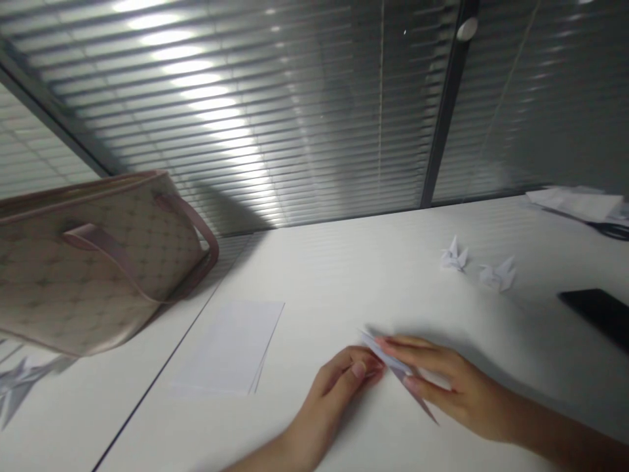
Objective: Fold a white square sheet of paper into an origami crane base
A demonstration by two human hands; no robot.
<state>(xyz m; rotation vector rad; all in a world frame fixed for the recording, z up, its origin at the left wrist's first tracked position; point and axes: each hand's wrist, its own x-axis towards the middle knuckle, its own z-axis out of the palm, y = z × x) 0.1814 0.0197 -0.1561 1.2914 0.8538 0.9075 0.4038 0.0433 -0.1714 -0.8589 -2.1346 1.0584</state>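
Observation:
A narrow piece of folded white paper [396, 364] slants over the white table in front of me. My right hand [455, 387] grips it from the right, thumb on the near part and fingers along the far part. On the other side, my left hand [344, 380] is closed, its thumb bent over the curled fingers. Its fingertips meet the paper's left edge, and their exact hold is partly hidden. Two folded paper cranes, a left one [455, 255] and a right one [498, 274], stand beyond my right hand.
Left of my hands lies a small stack of white paper sheets [228, 347]. A pink patterned handbag [98, 275] stands at the left, with folded paper [17, 390] below it. A black phone [599, 314], scissors [609, 229] and paper pieces [574, 202] lie right. Window blinds [314, 118] rise behind.

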